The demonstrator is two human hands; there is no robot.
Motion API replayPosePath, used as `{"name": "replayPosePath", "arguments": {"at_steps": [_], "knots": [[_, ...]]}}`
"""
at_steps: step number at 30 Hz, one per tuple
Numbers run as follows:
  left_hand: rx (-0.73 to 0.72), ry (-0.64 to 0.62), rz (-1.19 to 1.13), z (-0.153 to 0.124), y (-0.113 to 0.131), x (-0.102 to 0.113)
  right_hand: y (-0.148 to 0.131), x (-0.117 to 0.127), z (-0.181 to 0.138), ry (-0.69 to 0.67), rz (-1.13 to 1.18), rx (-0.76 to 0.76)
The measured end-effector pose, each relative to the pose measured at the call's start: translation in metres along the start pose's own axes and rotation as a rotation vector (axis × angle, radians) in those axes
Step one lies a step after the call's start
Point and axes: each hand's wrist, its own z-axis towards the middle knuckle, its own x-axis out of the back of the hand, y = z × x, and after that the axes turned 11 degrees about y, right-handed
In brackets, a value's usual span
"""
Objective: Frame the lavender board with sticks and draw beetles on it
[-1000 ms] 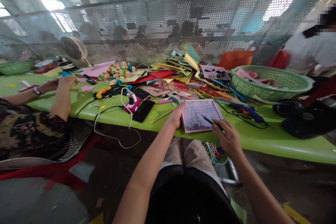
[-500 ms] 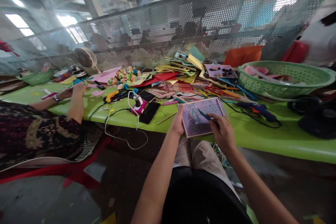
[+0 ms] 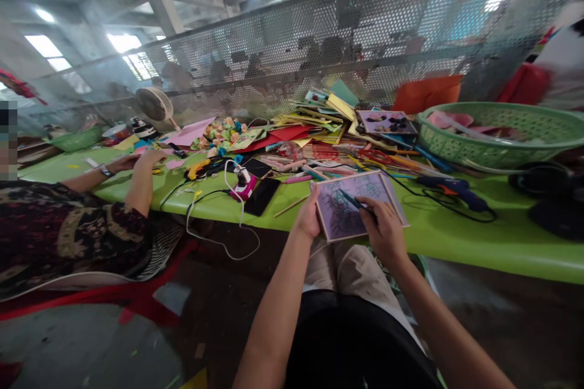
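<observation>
A purple patterned card (image 3: 351, 203) in a pale frame rests tilted at the near edge of the green table (image 3: 479, 243). My left hand (image 3: 309, 216) grips the card's left edge, fingers closed on it. My right hand (image 3: 385, 231) pinches a dark teal pen (image 3: 353, 200) whose tip touches the card's middle.
A heap of coloured paper (image 3: 310, 124) fills the table behind the card. A green basket (image 3: 497, 134) stands at right, a blue glue gun (image 3: 449, 189) with its cord beside it. Black phones (image 3: 261, 194) and cables lie left. Another person's arms (image 3: 132, 173) rest on the table at far left.
The card has come off the table towards me and now hangs over the near edge, tilted up, with both my hands moving along with it. The view has shifted left.
</observation>
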Motion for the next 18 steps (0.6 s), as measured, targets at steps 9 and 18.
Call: {"name": "replayPosePath", "arguments": {"at_steps": [9, 18], "knots": [[-0.123, 0.032, 0.030, -0.017, 0.033, 0.019, -0.003, -0.001, 0.002, 0.036, -0.016, -0.001], [0.009, -0.150, 0.030, 0.007, 0.000, -0.013, 0.000, 0.001, 0.002, 0.033, -0.029, 0.016]]}}
